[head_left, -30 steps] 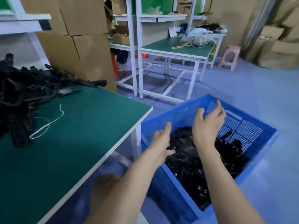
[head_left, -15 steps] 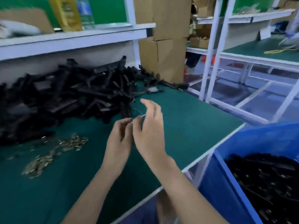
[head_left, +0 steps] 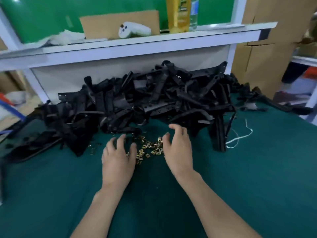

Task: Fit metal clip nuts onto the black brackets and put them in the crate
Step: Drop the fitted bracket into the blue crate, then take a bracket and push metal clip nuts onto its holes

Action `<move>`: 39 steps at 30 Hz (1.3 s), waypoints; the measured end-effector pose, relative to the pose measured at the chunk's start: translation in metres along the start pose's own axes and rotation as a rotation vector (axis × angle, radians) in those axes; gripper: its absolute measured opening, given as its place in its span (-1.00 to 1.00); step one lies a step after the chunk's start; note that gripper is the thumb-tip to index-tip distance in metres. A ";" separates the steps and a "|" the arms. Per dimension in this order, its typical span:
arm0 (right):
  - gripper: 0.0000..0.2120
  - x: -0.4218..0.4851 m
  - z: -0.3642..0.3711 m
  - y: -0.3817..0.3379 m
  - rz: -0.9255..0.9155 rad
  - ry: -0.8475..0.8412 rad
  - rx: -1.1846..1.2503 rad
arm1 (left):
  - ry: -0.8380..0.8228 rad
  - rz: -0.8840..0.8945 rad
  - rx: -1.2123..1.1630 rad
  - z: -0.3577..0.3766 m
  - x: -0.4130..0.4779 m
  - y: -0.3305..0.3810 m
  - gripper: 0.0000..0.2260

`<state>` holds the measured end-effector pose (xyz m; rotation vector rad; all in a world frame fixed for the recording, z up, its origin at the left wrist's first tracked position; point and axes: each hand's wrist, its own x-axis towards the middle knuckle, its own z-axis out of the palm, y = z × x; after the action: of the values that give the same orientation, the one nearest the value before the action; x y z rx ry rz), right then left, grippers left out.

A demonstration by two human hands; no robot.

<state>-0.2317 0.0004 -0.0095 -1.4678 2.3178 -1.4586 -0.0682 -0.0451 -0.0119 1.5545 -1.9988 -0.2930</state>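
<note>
Head view: left hand (head_left: pixel 118 158) and right hand (head_left: pixel 178 148), fingers spread, flank clip nuts (head_left: pixel 151 148).

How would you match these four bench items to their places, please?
1. heap of black plastic brackets
2. small gold metal clip nuts
3. thin white cord
4. tall yellow bottle

A. on the white upper shelf
B. between the left hand and right hand
C. along the back of the green table
D. by the heap's front right edge

Pairs: 1-C, 2-B, 3-D, 4-A.
</note>
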 end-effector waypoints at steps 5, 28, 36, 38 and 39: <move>-0.76 0.006 0.003 0.011 0.063 -0.111 0.225 | -0.069 -0.008 0.118 -0.002 0.046 0.005 -0.54; -0.43 0.004 -0.047 -0.004 0.487 -0.818 1.067 | 0.084 0.863 0.224 -0.026 -0.055 0.077 -0.93; -0.71 0.004 -0.065 0.008 0.505 -0.700 1.263 | 0.000 0.940 -0.104 -0.026 -0.069 0.074 -0.84; -0.83 0.004 -0.060 0.010 0.520 -0.594 1.307 | -0.048 0.699 -0.395 -0.030 -0.071 0.069 -0.85; -0.85 0.004 -0.057 0.013 0.525 -0.557 1.318 | -0.058 0.544 -0.528 -0.031 -0.069 0.069 -0.86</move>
<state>-0.2699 0.0380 0.0152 -0.6328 0.8534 -1.5375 -0.0962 0.0457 0.0265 0.6589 -2.0743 -0.5853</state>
